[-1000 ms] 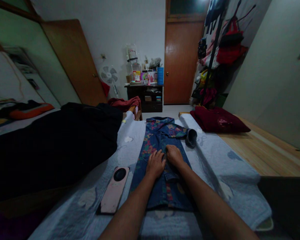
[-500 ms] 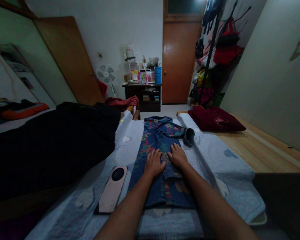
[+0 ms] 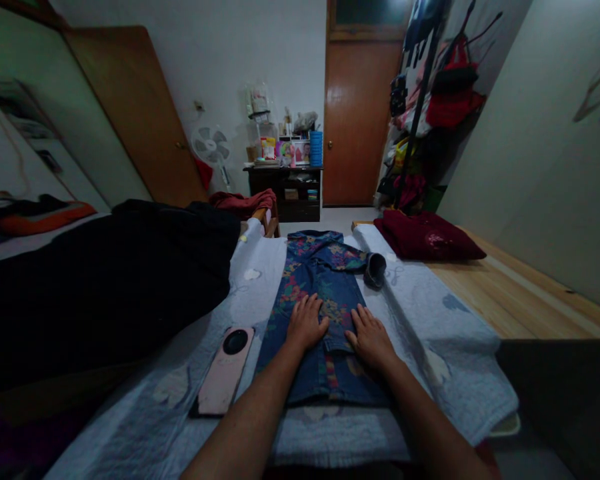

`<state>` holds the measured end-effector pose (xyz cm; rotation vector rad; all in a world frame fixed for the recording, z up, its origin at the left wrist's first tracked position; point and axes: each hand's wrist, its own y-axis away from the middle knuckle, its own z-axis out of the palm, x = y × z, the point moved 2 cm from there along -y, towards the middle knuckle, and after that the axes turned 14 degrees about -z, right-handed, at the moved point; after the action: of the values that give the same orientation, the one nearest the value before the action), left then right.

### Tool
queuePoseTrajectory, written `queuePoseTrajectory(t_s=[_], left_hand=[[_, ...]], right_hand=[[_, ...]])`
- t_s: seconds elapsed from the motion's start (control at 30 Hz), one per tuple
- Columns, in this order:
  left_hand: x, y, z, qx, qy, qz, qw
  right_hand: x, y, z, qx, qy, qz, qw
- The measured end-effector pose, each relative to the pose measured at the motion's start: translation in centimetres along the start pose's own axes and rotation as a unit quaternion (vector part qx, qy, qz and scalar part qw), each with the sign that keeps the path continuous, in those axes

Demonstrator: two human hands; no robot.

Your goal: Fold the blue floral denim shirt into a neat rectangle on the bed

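Flat and unclenched, left hand [image 3: 306, 325], right hand [image 3: 373, 340] on floral denim garment [image 3: 334, 308]; phone [image 3: 223, 377] just left, black cloth [image 3: 130, 287] beyond, maroon clothing [image 3: 425, 235] right.

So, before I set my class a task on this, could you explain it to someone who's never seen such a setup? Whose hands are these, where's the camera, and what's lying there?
There's no machine: these are one person's bare hands. The camera is worn on that person's head, looking forward and down.

A flowered jacket lies on a pale cloth. Left of it is a phone; farther left, black fabric. Some red fabric lies farther back on the right.

The left hand and right hand rest spread on the jacket; neither grips anything.
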<state>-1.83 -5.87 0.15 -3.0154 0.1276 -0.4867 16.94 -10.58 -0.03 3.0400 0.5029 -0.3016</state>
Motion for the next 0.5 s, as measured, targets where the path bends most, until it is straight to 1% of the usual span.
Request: queuePoseTrajectory(t_s=[0.1, 0.17, 0.23, 0.3, 0.37, 0.43, 0.5], left_hand=[[0.1, 0.1, -0.1, 0.012, -0.004, 0.004, 1.0], [0.3, 0.2, -0.3, 0.035, -0.008, 0.007, 0.999], [0.5, 0.6, -0.6, 0.067, -0.011, 0.001, 0.998], [0.8, 1.3, -1.0, 0.088, -0.011, -0.017, 0.996], [0.9, 2.2, -1.2, 0.082, -0.006, -0.044, 0.996], [0.8, 3.2, -1.3, 0.056, 0.01, -0.07, 0.996], [0.6, 4.1, -1.3, 0.029, 0.043, -0.068, 0.996]], right_hand=[[-0.5, 1.2, -0.3, 0.0, 0.005, 0.004, 1.0], [-0.9, 1.6, -0.7, 0.01, 0.011, 0.001, 1.0], [-1.6, 1.6, -0.9, 0.03, 0.009, -0.026, 0.999], [-2.4, 1.4, -0.7, 0.058, -0.017, -0.069, 0.996], [-3.1, 1.3, 0.1, 0.088, -0.063, -0.103, 0.989], [-3.5, 1.1, 1.2, 0.111, -0.097, -0.116, 0.982], [-3.6, 1.1, 2.2, 0.136, -0.104, -0.122, 0.978]])
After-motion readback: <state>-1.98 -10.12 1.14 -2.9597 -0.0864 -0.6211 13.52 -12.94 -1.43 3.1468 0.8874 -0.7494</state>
